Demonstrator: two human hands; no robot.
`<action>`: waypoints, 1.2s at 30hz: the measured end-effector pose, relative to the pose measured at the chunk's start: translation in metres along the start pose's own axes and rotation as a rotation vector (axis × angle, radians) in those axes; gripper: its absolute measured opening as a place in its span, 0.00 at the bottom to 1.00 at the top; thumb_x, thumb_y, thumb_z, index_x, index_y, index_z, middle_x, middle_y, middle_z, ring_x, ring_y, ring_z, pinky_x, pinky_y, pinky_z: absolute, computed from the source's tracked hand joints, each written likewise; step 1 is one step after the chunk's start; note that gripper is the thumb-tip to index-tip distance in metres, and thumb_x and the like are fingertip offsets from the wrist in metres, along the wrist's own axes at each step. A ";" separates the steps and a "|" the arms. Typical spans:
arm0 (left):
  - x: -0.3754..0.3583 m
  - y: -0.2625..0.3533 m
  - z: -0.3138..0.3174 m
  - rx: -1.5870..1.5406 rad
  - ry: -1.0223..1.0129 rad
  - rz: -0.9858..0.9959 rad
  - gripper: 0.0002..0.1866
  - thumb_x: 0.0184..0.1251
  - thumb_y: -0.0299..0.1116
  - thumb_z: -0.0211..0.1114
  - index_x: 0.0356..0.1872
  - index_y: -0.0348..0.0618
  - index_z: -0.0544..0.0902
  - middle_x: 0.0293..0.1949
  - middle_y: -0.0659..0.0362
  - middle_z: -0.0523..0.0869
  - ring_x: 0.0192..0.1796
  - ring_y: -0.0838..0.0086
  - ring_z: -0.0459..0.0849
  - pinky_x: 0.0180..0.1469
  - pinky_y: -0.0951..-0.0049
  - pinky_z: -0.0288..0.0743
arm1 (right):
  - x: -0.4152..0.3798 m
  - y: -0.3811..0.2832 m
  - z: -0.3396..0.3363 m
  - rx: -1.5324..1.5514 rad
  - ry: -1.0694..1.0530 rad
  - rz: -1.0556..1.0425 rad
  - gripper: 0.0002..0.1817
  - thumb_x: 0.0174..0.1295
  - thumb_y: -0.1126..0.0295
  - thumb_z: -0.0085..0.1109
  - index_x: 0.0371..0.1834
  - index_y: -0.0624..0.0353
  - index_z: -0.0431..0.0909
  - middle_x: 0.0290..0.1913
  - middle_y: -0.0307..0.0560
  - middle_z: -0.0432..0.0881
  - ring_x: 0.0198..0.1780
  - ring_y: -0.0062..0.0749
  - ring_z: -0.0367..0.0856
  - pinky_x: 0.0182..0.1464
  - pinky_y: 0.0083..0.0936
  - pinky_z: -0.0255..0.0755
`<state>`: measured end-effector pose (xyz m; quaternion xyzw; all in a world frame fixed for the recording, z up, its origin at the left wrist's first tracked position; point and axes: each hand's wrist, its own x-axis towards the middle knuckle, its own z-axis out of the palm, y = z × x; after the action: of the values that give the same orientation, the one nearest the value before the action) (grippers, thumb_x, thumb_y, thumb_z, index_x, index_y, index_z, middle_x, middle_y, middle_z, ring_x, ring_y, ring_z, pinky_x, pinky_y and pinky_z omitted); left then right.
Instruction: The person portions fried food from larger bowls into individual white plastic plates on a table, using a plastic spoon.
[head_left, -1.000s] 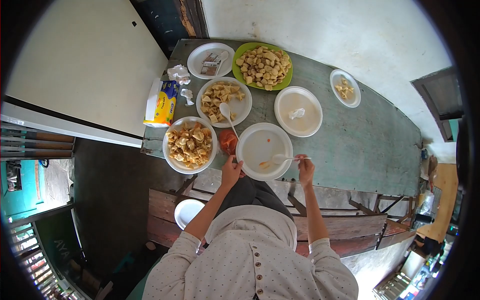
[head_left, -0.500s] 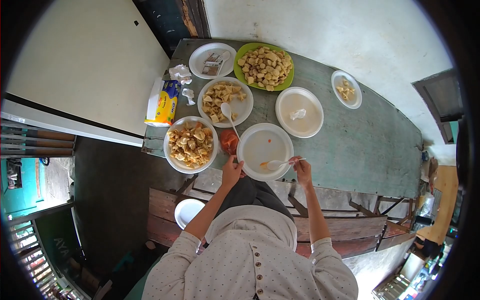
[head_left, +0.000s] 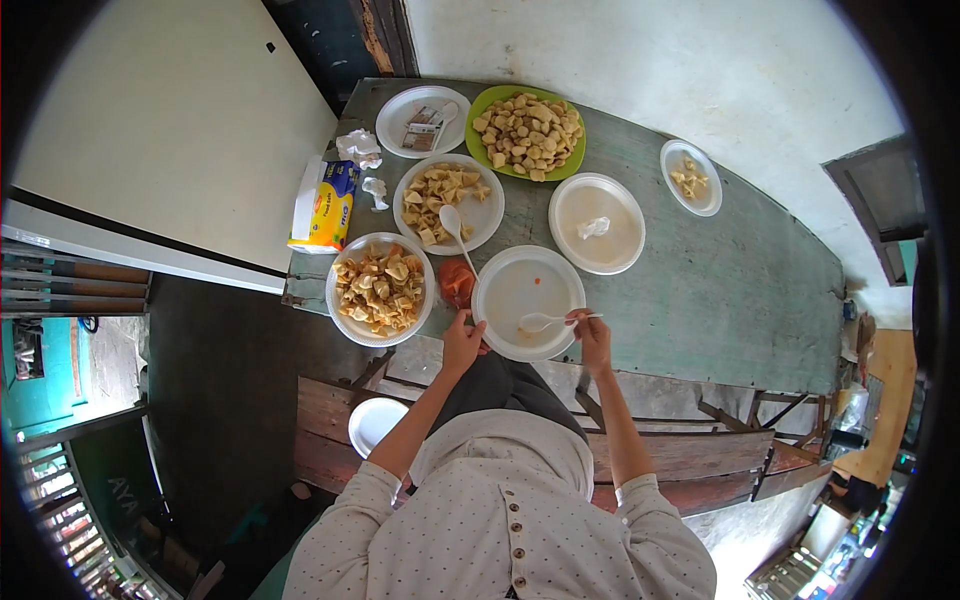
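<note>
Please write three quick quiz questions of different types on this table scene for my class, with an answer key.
1. Multiple choice: what does the right hand hold?
a) a fork
b) a white spoon
c) a cup

2. True or false: the green plate, heaped with food pieces, is farther from the person than the white plate under that spoon.

3. Fill in the blank: the yellow-and-blue pack is near the person's ____ end of the table.

Key: 1 b; 2 true; 3 left.
</note>
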<state>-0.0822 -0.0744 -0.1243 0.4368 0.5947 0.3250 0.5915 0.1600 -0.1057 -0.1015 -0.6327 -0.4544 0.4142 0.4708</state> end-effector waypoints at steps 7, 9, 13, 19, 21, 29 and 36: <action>-0.002 0.003 -0.001 -0.021 -0.008 -0.002 0.16 0.62 0.29 0.57 0.47 0.32 0.67 0.19 0.53 0.81 0.19 0.73 0.82 0.18 0.78 0.75 | 0.004 0.012 -0.015 -0.077 0.050 0.008 0.13 0.65 0.66 0.43 0.34 0.61 0.77 0.25 0.38 0.77 0.21 0.16 0.65 0.24 0.16 0.60; -0.001 0.002 0.000 -0.014 -0.011 -0.005 0.16 0.62 0.29 0.57 0.47 0.32 0.67 0.19 0.53 0.81 0.19 0.73 0.82 0.18 0.78 0.75 | 0.012 0.015 -0.034 -0.109 0.098 -0.011 0.13 0.65 0.66 0.43 0.33 0.61 0.77 0.25 0.39 0.77 0.21 0.16 0.65 0.24 0.16 0.60; 0.000 0.001 0.001 -0.018 -0.005 0.001 0.15 0.62 0.28 0.57 0.47 0.32 0.67 0.19 0.53 0.81 0.19 0.74 0.82 0.18 0.78 0.75 | 0.024 0.006 -0.048 -0.153 0.147 -0.057 0.14 0.65 0.66 0.42 0.33 0.61 0.77 0.25 0.39 0.78 0.21 0.16 0.65 0.24 0.16 0.60; 0.001 -0.002 0.000 -0.016 -0.014 0.005 0.16 0.62 0.28 0.57 0.47 0.32 0.67 0.19 0.53 0.81 0.19 0.74 0.81 0.19 0.78 0.75 | 0.016 0.004 -0.023 0.031 -0.045 0.016 0.14 0.65 0.66 0.42 0.34 0.63 0.77 0.27 0.39 0.77 0.23 0.15 0.66 0.27 0.15 0.62; 0.001 -0.003 0.000 -0.018 -0.016 0.003 0.16 0.62 0.28 0.57 0.47 0.32 0.67 0.19 0.53 0.81 0.19 0.74 0.81 0.19 0.78 0.75 | 0.012 0.009 -0.018 0.071 -0.229 0.032 0.16 0.67 0.64 0.42 0.31 0.65 0.75 0.29 0.42 0.76 0.24 0.17 0.66 0.27 0.15 0.61; 0.002 -0.003 0.000 -0.030 -0.016 -0.008 0.15 0.62 0.29 0.57 0.47 0.32 0.68 0.19 0.54 0.82 0.19 0.75 0.81 0.19 0.78 0.75 | 0.032 0.014 -0.047 -0.191 0.018 -0.090 0.12 0.65 0.68 0.43 0.33 0.63 0.77 0.26 0.39 0.77 0.21 0.16 0.65 0.25 0.16 0.60; 0.003 -0.001 -0.001 -0.029 -0.028 -0.007 0.16 0.62 0.29 0.57 0.47 0.32 0.68 0.20 0.53 0.82 0.19 0.74 0.82 0.19 0.78 0.75 | 0.023 0.006 -0.033 -0.020 -0.058 -0.031 0.14 0.65 0.65 0.44 0.33 0.63 0.77 0.27 0.39 0.77 0.22 0.16 0.65 0.26 0.16 0.61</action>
<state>-0.0834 -0.0725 -0.1265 0.4306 0.5831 0.3256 0.6071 0.1983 -0.0916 -0.1030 -0.6181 -0.4818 0.4202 0.4575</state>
